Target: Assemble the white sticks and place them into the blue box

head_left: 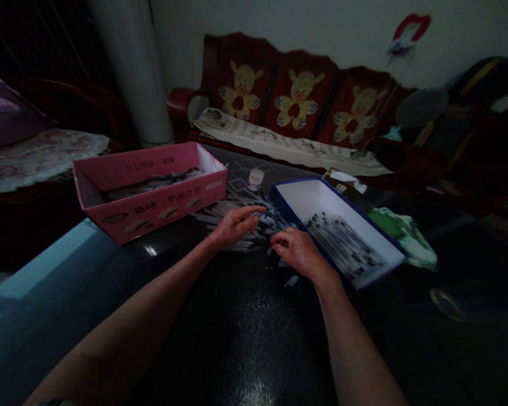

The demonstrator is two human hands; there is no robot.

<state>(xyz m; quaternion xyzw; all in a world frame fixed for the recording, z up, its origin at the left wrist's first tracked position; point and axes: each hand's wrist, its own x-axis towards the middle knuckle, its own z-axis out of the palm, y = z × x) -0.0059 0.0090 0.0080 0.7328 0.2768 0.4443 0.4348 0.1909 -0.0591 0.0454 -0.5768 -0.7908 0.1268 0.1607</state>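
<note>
- Just one left hand (236, 226), fingers outstretched, and one right hand (297, 251), curled; any grip unclear.
- One pile of sticks (273, 217) beneath them, partly hidden, uncountable.
- One pink box (165, 210) leftward, one blue box (355, 225) rightward.

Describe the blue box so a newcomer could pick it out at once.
Start at the dark table in front of the sofa, where a pile of thin strips lies. Just right of that pile, beside the right hand, sits the open-topped blue box. Unlike the printed pink box left of the pile, it is plain blue outside and white inside.
</note>
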